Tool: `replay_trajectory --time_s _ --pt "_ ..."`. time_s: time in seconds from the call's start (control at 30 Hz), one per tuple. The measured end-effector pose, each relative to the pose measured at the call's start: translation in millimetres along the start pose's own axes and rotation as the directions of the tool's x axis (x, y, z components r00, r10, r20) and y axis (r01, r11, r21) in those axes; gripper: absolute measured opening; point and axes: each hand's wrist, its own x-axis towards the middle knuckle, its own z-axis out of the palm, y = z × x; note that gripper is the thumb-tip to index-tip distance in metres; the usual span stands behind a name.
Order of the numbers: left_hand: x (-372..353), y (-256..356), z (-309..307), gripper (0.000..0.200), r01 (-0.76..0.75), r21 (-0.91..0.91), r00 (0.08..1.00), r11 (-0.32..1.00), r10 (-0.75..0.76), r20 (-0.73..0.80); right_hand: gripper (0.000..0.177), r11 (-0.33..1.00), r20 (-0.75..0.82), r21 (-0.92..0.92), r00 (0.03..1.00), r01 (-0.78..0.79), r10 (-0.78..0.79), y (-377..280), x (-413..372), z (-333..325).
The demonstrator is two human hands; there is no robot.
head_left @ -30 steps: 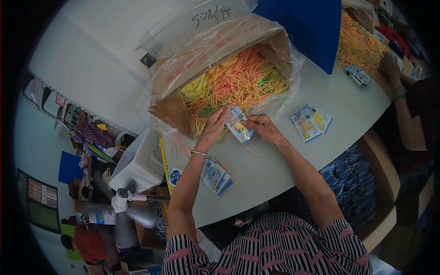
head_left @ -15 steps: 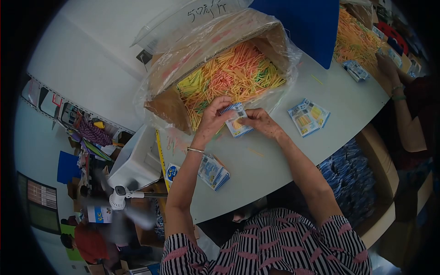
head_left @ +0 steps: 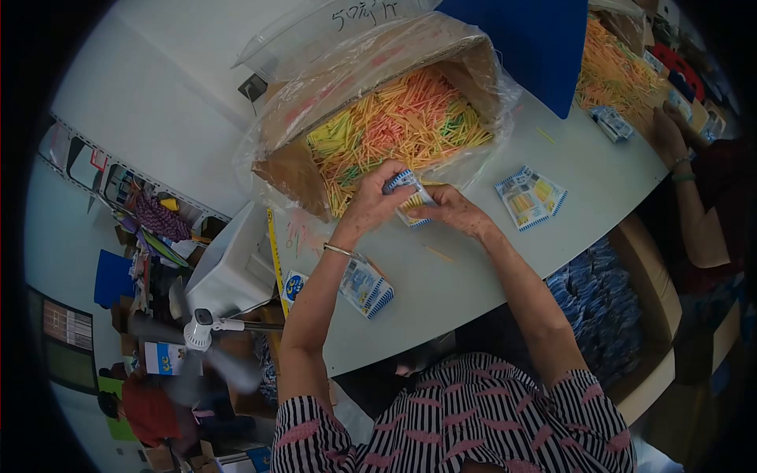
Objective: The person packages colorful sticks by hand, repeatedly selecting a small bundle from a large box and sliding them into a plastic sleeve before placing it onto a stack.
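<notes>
Head view, the only view on record.

1. Left hand [head_left: 369, 203]: fingers curled shut over the upper end of a small blue-and-white printed packet [head_left: 402, 181], thumb beneath. The hold is firm; no gap shows between fingers and packet.

2. Right hand [head_left: 456, 211]: fingertips pinched closed on the packet's lower right edge, just beside the left hand. The packet is held by both hands and spans the short gap between them.

3. Position of the packet: raised just off the table [head_left: 473, 284], at the near lip of the cardboard box [head_left: 288, 177] lined with clear plastic and filled with coloured sticks [head_left: 394, 126]. Yellow stick ends show in the packet between the two hands.

4. Governing relation: the packet's long axis runs obliquely, its upper end toward the box and under the left hand, its lower end toward the person and at the right fingertips. The stick pile lies directly beyond the hands; the left hand is the nearer to it, nearly touching the box's front edge.

5. Surroundings: a stack of packets [head_left: 367, 288] lies by the left forearm; two filled packets [head_left: 532, 197] lie to the right, well apart; one loose stick [head_left: 438, 254] lies on the table below the right hand. A co-worker's hand [head_left: 670, 130] works at the far right.
</notes>
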Motion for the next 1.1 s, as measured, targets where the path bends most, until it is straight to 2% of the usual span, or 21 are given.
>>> replay_trajectory --time_s 0.03,0.1,0.17,0.23,0.3,0.37,0.4,0.43,0.47,0.53,0.57,0.63,0.77,0.83,0.87,0.9,0.93,0.97,1.0,1.03,1.1 --pt "-1.0 1.3 -0.1 0.025 0.012 -0.047 1.0 0.999 -0.012 -0.005 0.023 1.0 -0.001 -0.001 1.0 -0.002 0.002 -1.6 -1.3 -1.1" --pt "-3.0 5.0 2.9 0.025 0.022 -0.097 1.0 0.995 -0.023 -0.007 0.022 0.977 -0.007 -0.157 0.989 -0.147 0.147 -5.8 -3.0 -7.7" --pt "-7.5 10.0 10.7 0.022 -0.033 -0.411 0.991 0.911 -0.025 -0.134 0.023 0.978 -0.065 -0.159 0.99 -0.135 0.126 13.6 0.3 -19.2" --pt "-18.5 6.2 6.6 0.021 0.043 -0.463 0.991 0.885 -0.097 -0.093 0.024 0.979 -0.127 -0.163 0.987 -0.123 0.103 11.7 -6.4 -26.7" --pt "-32.4 -4.1 15.2 0.021 0.119 -0.509 0.985 0.853 -0.164 -0.044 0.027 0.996 -0.075 0.046 0.994 -0.081 0.085 4.7 -17.5 -36.6" --pt "-52.3 -17.9 34.6 0.027 0.085 -0.15 0.989 0.985 -0.066 0.129 0.029 0.996 -0.107 0.065 0.992 -0.063 0.07 1.6 -25.1 -42.0" --pt "-61.1 -12.4 47.2 0.027 -0.153 0.087 0.979 0.984 0.139 0.15 0.031 0.995 -0.131 0.086 0.99 -0.048 0.059 0.3 -28.2 -43.7" --pt "-67.9 -6.4 61.5 0.028 -0.379 0.308 0.921 0.873 0.324 0.214 0.031 0.995 -0.135 0.083 0.989 -0.047 0.058 -1.4 -30.7 -44.8" --pt "-72.1 -2.4 72.4 0.028 -0.381 0.305 0.921 0.873 0.327 0.214 0.032 0.993 -0.133 0.109 0.989 -0.045 0.059 -3.1 -32.8 -45.5" --pt "-77.3 6.1 87.7 0.029 -0.533 0.546 0.846 0.646 0.426 0.321 0.033 0.99 -0.132 0.131 0.989 -0.043 0.06 -5.8 -36.6 -45.3" --pt "-79.3 9.0 90.6 0.029 -0.536 0.545 0.844 0.645 0.43 0.321 0.034 0.991 -0.14 0.123 0.988 -0.049 0.066 -7.0 -38.4 -44.5" --pt "-80.5 21.7 91.0 0.03 -0.543 0.65 0.838 0.531 0.39 0.381 0.034 0.992 -0.153 0.112 0.986 -0.053 0.07 -10.8 -42.0 -40.2" --pt "-80.7 22.5 85.9 0.029 -0.546 0.667 0.835 0.507 0.393 0.385 0.024 0.991 -0.173 0.121 0.982 -0.055 0.075 -14.1 -45.5 -36.9" --pt "-80.5 26.6 75.2 0.03 -0.431 0.573 0.894 0.697 0.416 0.166 0.022 0.993 -0.174 0.101 0.982 -0.061 0.078 -9.1 -45.3 -39.5" --pt "-79.0 27.7 67.4 0.03 -0.431 0.572 0.894 0.697 0.416 0.167 0.021 0.994 -0.169 0.085 0.982 -0.074 0.087 -4.8 -44.5 -40.4" --pt "-72.7 41.5 53.3 0.03 -0.271 0.386 0.96 0.882 0.279 0.036 0.02 0.994 -0.159 0.07 0.982 -0.088 0.098 0.5 -43.1 -40.5" --pt "-66.7 50.5 40.7 0.03 -0.091 0.156 0.993 0.984 0.102 -0.062 0.02 0.993 -0.151 0.072 0.983 -0.092 0.102 7.5 -40.9 -39.5" --pt "-61.3 52.0 30.6 0.03 -0.082 0.158 0.993 0.984 0.094 -0.07 0.025 0.983 -0.189 -0.032 0.967 -0.18 0.171 15.2 -38.4 -37.5" --pt "-55.0 52.4 20.9 0.027 -0.092 -0.018 0.978 0.996 0.087 -0.188 0.03 0.954 -0.232 -0.134 0.945 -0.268 0.233 19.9 -36.6 -34.2" --pt "-49.7 51.1 13.0 0.024 -0.123 -0.191 0.952 0.974 0.061 -0.301 0.03 0.953 -0.221 -0.137 0.946 -0.27 0.236 13.0 -38.5 -25.6" --pt "-39.4 46.0 0.6 0.02 -0.135 -0.273 0.939 0.952 0.035 -0.341 0.029 0.947 -0.089 -0.203 0.968 -0.25 0.236 -1.9 -46.0 -10.0"
